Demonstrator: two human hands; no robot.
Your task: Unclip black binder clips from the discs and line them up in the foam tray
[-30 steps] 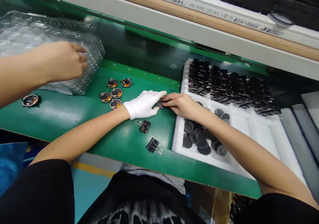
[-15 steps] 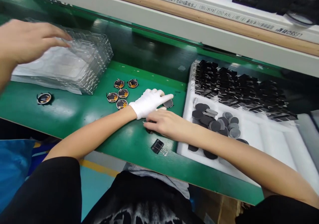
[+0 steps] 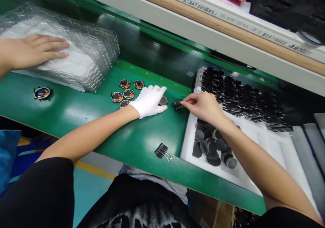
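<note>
My left hand (image 3: 149,101), in a white glove, rests on the green bench with thumb and forefinger apart. Between them lies a round watch head (image 3: 163,101) with a plain grey-black face; whether the fingers touch it I cannot tell. My right hand (image 3: 205,108) is bare and pinches a black binder clip (image 3: 178,106) by its wire handle, just left of the white foam tray. A second binder clip (image 3: 162,151) lies near the bench's front edge. Left of the glove sit several watch heads (image 3: 128,93) with black and orange dials, one partly covered by my wrist.
The white foam tray (image 3: 186,146) holds dark discs (image 3: 209,145) and rows of binder clips (image 3: 241,96). Another person's hand (image 3: 40,50) lies on stacked clear plastic trays (image 3: 101,59). A lone watch head (image 3: 42,93) is at left. A shelf edge (image 3: 203,21) crosses above.
My right hand has moved right and away from the glove, now with a binder clip in its fingers. My left thumb and forefinger have spread around the watch head. The other person's hand has lowered.
</note>
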